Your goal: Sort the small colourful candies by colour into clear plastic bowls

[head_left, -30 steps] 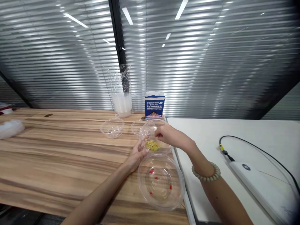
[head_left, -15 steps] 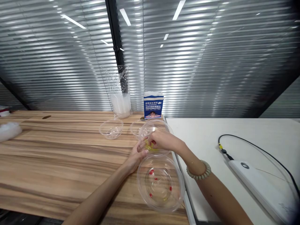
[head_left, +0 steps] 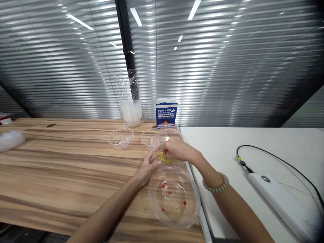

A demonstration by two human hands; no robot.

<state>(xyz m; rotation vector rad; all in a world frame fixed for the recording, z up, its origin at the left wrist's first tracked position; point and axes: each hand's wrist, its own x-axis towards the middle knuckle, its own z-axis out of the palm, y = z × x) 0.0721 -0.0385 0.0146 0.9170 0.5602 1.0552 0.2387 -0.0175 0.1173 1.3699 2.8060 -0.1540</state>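
My left hand grips the left side of a clear plastic bowl that is tilted toward me. Small yellow pieces lie inside this bowl. Curled fingers of my right hand reach down into it, touching the pieces; whatever is between the fingertips is hidden. Nearer to me, just below the held bowl, a second clear round bowl rests on the wooden table. Several small red pieces are scattered in it, with a yellowish piece close to its lower rim.
Two small clear bowls, one at left and one partly behind the held bowl, sit farther back. Behind stand a plastic bag of stacked tubs and a blue carton. A white device with a black cable lies right.
My right hand has shifted slightly to the right inside the bowl, and more of the yellow pieces show. My left hand keeps its hold on the bowl.
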